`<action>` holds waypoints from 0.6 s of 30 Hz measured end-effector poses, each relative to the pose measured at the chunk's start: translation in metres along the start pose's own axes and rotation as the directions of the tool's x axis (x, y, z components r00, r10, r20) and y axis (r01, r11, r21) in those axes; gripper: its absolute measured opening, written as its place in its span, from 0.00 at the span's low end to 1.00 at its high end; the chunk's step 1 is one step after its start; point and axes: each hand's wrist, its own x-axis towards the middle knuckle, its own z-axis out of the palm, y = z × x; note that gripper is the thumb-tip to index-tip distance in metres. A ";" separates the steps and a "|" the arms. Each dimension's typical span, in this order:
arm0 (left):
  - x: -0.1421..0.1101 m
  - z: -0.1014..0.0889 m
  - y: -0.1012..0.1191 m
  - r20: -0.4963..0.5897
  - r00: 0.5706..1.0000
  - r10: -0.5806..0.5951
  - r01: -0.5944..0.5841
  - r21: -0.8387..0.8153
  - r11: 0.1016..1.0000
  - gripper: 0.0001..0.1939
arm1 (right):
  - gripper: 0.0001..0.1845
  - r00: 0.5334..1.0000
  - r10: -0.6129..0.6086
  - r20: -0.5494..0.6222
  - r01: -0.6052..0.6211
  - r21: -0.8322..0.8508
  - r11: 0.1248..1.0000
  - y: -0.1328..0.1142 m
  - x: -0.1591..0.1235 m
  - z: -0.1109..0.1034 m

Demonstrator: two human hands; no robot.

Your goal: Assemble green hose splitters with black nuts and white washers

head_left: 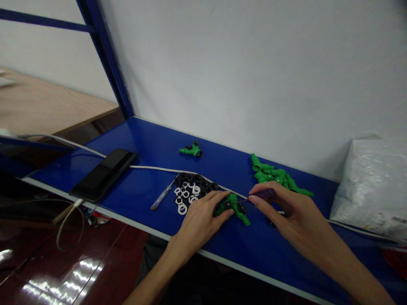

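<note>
Left hand [205,212] gripping a green connector [237,208] over the blue table [155,140]; right hand [288,203] pinching a purple-handled tool [266,194], its shaft reaching the connector — contact point indistinct. Black and white rings [193,198] lie beside the left hand; the right partly hides a pale cable [155,168] and green fittings [270,173] — a wrapped package [370,190] is cut off at right.

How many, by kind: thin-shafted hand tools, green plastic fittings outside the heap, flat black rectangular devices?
Thin-shafted hand tools: 2 (clear-handled tool, purple-handled tool)
Green plastic fittings outside the heap: 2 (lone fitting, held fitting)
Flat black rectangular device: 1
Total: 5
</note>
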 end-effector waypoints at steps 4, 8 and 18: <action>0.000 0.000 0.000 0.001 1.000 0.000 0.000 0.012 1.000 0.22 | 0.09 1.000 -0.014 -0.008 0.014 0.005 1.000 0.000 0.000 0.001; 0.000 -0.001 0.001 0.006 1.000 -0.012 0.012 0.019 1.000 0.22 | 0.08 1.000 -0.029 -0.004 0.029 0.002 1.000 -0.003 0.002 0.001; 0.001 0.000 0.000 0.002 1.000 -0.021 0.021 -0.003 1.000 0.22 | 0.09 0.998 -0.056 0.022 0.057 -0.045 0.997 -0.005 0.004 0.000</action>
